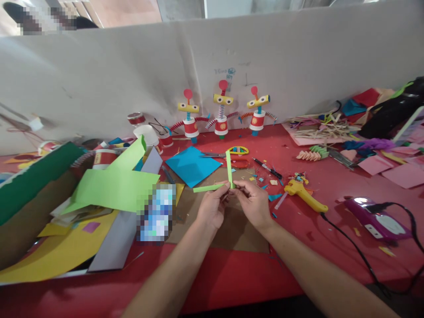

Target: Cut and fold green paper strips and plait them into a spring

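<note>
My left hand [211, 208] and my right hand [253, 204] meet over a brown cardboard sheet [232, 229] on the red table [232, 278]. Both pinch the joint of two light green paper strips [228, 170] set at a right angle: one strip sticks up and away, the other points left. Fingers of both hands are closed on the strips where they cross. Just beyond lie scissors with yellow and red handles [236, 152] and a blue paper square [192, 165].
Three paper-cup robot figures [221, 115] stand against the white board at the back. A yellow glue gun [304, 194] and a purple device with a black cable [376, 218] lie to the right. Green, yellow and grey paper sheets [112, 187] pile up at left. Scraps cover the far right.
</note>
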A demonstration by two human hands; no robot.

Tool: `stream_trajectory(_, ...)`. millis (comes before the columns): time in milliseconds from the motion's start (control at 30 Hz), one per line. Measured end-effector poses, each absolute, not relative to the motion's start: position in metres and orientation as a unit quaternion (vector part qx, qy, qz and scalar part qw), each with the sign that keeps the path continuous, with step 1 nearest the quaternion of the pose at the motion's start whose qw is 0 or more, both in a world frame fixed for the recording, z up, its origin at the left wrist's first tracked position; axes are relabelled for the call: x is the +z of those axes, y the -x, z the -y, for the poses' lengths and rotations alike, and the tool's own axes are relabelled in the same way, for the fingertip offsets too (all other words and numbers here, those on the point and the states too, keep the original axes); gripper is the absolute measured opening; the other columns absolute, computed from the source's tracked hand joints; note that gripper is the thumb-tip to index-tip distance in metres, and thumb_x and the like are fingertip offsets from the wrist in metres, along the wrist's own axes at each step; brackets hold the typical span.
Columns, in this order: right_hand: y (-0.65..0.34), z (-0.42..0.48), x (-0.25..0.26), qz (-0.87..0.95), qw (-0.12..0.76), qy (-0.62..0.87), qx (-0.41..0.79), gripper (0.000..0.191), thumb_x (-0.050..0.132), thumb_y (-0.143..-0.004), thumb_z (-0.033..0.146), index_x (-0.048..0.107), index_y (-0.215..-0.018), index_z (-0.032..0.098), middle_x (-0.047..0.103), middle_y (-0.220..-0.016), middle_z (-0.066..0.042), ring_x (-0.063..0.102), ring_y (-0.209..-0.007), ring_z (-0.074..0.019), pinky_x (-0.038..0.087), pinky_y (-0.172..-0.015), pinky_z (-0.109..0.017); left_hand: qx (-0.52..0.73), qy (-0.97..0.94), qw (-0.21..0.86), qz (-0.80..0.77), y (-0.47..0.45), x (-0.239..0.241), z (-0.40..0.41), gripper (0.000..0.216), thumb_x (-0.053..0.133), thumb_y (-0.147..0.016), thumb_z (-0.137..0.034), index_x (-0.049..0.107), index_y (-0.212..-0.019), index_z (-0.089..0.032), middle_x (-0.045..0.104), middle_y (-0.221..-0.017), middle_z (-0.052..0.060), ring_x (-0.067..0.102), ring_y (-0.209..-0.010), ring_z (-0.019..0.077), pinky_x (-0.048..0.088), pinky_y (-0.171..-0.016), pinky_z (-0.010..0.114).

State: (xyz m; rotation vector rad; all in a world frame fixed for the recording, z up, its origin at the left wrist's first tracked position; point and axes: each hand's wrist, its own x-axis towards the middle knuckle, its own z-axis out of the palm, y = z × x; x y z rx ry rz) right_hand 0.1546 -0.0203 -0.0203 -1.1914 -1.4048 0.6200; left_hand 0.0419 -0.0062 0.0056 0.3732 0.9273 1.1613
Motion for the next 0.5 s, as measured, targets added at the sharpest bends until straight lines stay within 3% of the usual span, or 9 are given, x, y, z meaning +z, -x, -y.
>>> stream_trajectory(133, -0.1529, 0.0223, -0.0203, 0.602, 0.559, 0.519, 0.236, 0.018, 0.057, -0.081, 0.032, 0.064, -0.096, 0.023, 0.068, -0.084, -0.004, 0.064, -0.076, -0.0182, 0.051, -0.07, -0.032, 0.53, -0.161, 0.728, -0.404, -0.0446, 0.0058, 0.008, 0.017, 0.074, -0.057, -0.016, 0.064, -0.071, -0.015, 0.063, -0.062, -0.002, 0.057, -0.058, 0.0072, 0.041, -0.058, 0.019)
stream_trajectory(500, -0.1504, 0.0195, -0.0179, 0.571, 0.563, 0.493, 0.338, 0.022, 0.055, -0.081, 0.035, 0.061, -0.097, 0.02, 0.066, -0.088, -0.005, 0.063, -0.08, -0.0182, 0.05, -0.073, -0.032, 0.589, -0.221, 0.675, -0.385, -0.0477, -0.0011, 0.0084, 0.018, 0.076, -0.056, -0.019, 0.067, -0.071, -0.014, 0.065, -0.07, 0.0, 0.06, -0.07, 0.0108, 0.044, -0.072, 0.023)
